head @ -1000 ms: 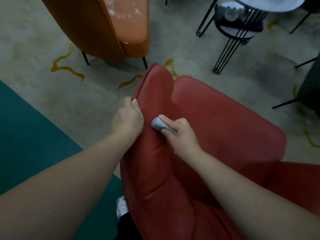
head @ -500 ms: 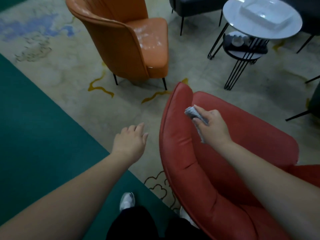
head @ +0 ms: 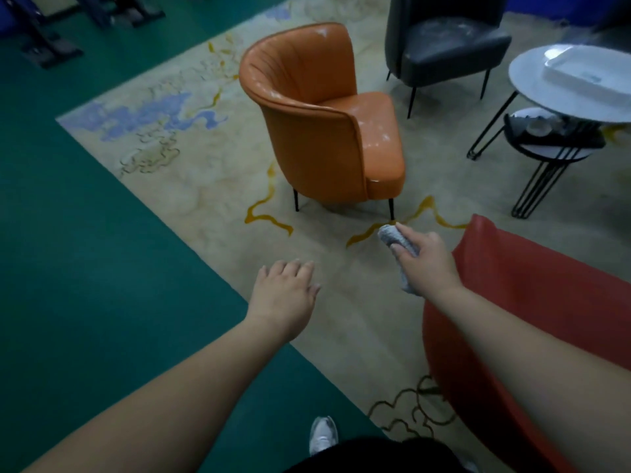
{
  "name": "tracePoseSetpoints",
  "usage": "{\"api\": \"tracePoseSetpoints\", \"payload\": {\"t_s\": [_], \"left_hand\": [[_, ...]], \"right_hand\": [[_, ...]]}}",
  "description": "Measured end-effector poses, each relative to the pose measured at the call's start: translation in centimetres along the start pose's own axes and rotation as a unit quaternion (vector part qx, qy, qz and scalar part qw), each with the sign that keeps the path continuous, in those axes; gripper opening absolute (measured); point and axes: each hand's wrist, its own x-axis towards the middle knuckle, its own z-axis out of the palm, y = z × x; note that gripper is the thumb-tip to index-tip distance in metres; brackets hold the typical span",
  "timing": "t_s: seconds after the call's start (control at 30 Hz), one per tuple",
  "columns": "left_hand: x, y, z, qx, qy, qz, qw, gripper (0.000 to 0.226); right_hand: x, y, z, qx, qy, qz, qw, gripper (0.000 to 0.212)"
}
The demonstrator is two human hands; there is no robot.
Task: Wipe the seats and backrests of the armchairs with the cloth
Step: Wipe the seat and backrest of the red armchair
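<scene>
My right hand (head: 426, 264) grips a rolled grey cloth (head: 392, 237) in the air, just left of the red armchair (head: 532, 295) at the lower right. My left hand (head: 286, 295) hovers over the rug with its fingers relaxed and holds nothing. An orange armchair (head: 327, 131) stands ahead in the middle of the rug, with pale smears on its seat and backrest. A dark grey armchair (head: 444, 39) stands behind it at the top right, its seat also smeared.
A round white table (head: 546, 97) with a white tray (head: 587, 71) stands at the right, above a lower black-legged table (head: 546, 148). A beige patterned rug (head: 191, 138) borders green floor (head: 85, 268). My shoe (head: 322, 435) shows at the bottom. Dark furniture bases (head: 44, 46) stand at the top left.
My left hand let go of the red armchair's backrest and came off to the left. My right hand lifted the cloth off the red chair. The view swung left toward the orange armchair.
</scene>
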Motion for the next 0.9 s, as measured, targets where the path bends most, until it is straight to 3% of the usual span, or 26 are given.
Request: {"api": "tracePoseSetpoints", "payload": {"t_s": [0.3, 0.63, 0.9], "left_hand": [[4.9, -6.0, -0.5, 0.002, -0.04, 0.008, 0.999, 0.055], [18.0, -4.2, -1.1, 0.004, -0.066, 0.009, 0.998, 0.058], [26.1, -1.8, -2.0, -0.003, -0.082, 0.063, 0.995, 0.057]], "right_hand": [[4.4, -2.1, 1.5, -0.052, -0.004, 0.031, 0.998, 0.044], [15.1, 0.9, 1.4, -0.043, 0.004, 0.072, 0.996, 0.042], [22.4, 1.0, -1.0, -0.035, 0.03, 0.079, 0.996, 0.04]]}}
